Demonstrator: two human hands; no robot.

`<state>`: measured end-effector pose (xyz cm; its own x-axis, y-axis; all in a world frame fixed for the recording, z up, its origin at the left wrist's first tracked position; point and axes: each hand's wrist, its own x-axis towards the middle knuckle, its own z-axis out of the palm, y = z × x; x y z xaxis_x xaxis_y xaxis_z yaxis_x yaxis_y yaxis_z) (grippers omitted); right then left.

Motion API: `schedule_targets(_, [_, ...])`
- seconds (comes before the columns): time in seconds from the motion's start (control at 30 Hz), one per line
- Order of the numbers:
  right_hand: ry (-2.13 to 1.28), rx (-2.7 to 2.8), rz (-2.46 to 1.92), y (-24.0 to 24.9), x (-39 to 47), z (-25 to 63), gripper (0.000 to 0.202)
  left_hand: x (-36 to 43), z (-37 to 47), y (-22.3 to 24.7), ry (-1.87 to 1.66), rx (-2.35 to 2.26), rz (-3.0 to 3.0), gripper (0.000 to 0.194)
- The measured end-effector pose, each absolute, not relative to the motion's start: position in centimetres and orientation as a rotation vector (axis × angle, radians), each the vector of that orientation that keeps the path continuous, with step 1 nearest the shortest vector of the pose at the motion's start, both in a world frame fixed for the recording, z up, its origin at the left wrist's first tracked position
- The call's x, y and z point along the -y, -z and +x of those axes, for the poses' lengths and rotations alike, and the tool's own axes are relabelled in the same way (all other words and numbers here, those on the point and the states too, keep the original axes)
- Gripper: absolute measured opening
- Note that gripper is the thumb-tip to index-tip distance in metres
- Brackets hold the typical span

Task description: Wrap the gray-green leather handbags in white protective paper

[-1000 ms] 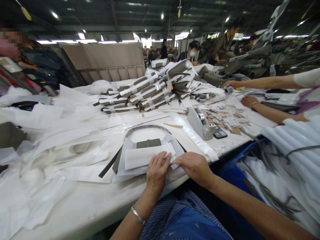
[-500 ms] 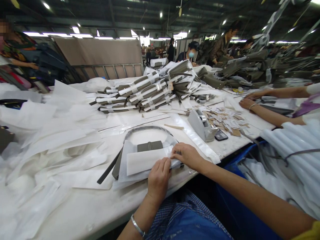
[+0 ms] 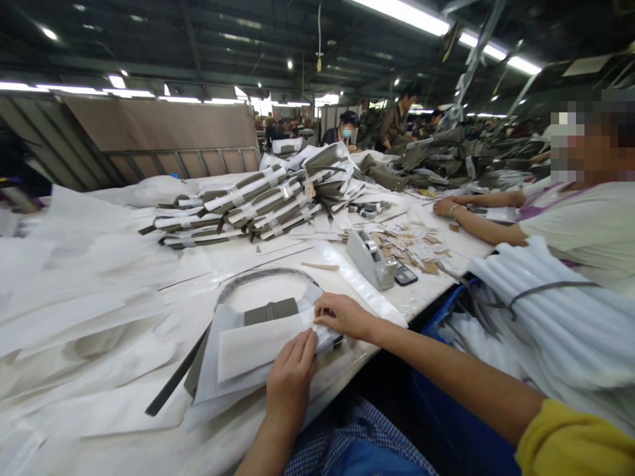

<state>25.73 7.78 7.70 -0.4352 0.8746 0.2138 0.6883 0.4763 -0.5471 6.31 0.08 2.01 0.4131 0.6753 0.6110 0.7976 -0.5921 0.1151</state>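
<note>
An olive-grey bag (image 3: 270, 312) with a looped handle (image 3: 258, 272) and a dark strap (image 3: 177, 373) lies on the table in front of me. A thin white wrapping sheet (image 3: 208, 390) is around it, with a thicker white strip (image 3: 258, 347) across the front. The fingers of my left hand (image 3: 292, 373) lie stretched out along the strip's right end and press on it. Just beyond, my right hand (image 3: 342, 316) is closed in a pinch at the wrapping's right side. Whatever is between its fingertips is too small to make out.
A grey tape dispenser (image 3: 370, 258) and a phone (image 3: 405, 272) are beyond my right hand, near scattered tags (image 3: 411, 241). Wrapped bags (image 3: 258, 198) are piled behind. White sheets (image 3: 74, 297) cover the left. A co-worker's hands (image 3: 449, 205) rest at the right; bundled white tubes (image 3: 540, 311) stand nearer.
The camera view has turned to the right, so the table appears shifted left and the co-worker shows more. Both my hands stay at the wrapping's right side.
</note>
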Motion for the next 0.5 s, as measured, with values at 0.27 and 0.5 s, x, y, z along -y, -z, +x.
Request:
schedule_targets(0.27, [-0.335, 1.648, -1.764, -12.0, -12.6, 40.0, 0.016, -0.3, 6.0, -1.3, 0.943, 1.308, -2.464, 0.050])
schedule_targets(0.5, [-0.922, 1.291, -2.030, -11.6, -18.1, 43.1, 0.022, -0.4, 5.9, -0.5, 0.928, 1.305, -2.469, 0.050])
